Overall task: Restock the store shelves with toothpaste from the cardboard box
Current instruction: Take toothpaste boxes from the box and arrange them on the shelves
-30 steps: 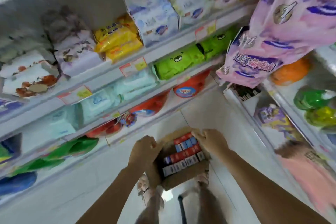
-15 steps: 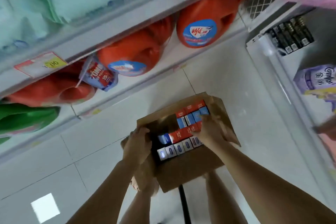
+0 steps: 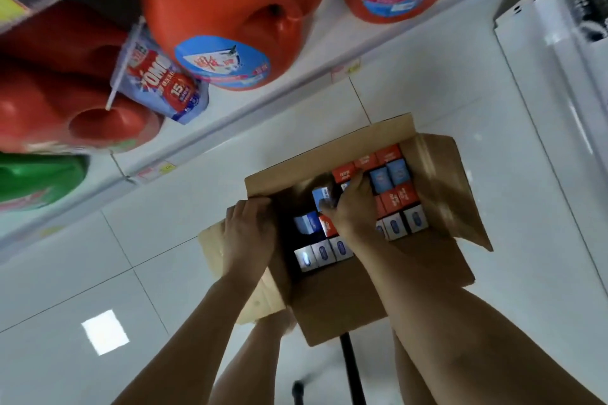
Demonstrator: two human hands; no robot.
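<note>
- An open brown cardboard box (image 3: 329, 299) sits on the floor just toward 5 o'clock of the view's middle, with its flaps folded outward.
- It is packed with small upright toothpaste cartons (image 3: 398, 197) with red, blue and white ends. They stand in rows, with a dark gap at the box's 9 o'clock side.
- The right hand (image 3: 353, 210) reaches down into the middle of the box, palm down and forearm running in from 5 o'clock. Its fingers (image 3: 329, 205) are curled tight among the toothpaste cartons, closing on a blue-ended one. Motion blur hides exactly how much it has hold of.
- The left hand (image 3: 248, 233) grips the box's wall at 9 o'clock, with the fingers hooked over the top edge and the forearm coming up from 7 o'clock.
- Glossy white floor tiles (image 3: 164, 240) lie under the box, with a bright square reflection (image 3: 104, 332) at 7 o'clock. A thin black pole (image 3: 348, 368) stands at 6 o'clock.
- A white store shelf (image 3: 296, 82) runs from 9 to 1 o'clock and has small price labels (image 3: 345, 68) on its edge.
- On the shelf sit large orange plastic detergent jugs (image 3: 230, 3) from 10 to 12 o'clock. A blue-and-red sachet pouch (image 3: 161, 82) hangs against them, and a green plastic jug (image 3: 36, 177) sits at 9 o'clock.
- A second white shelving unit (image 3: 559, 108) stands at 2 to 3 o'clock.
</note>
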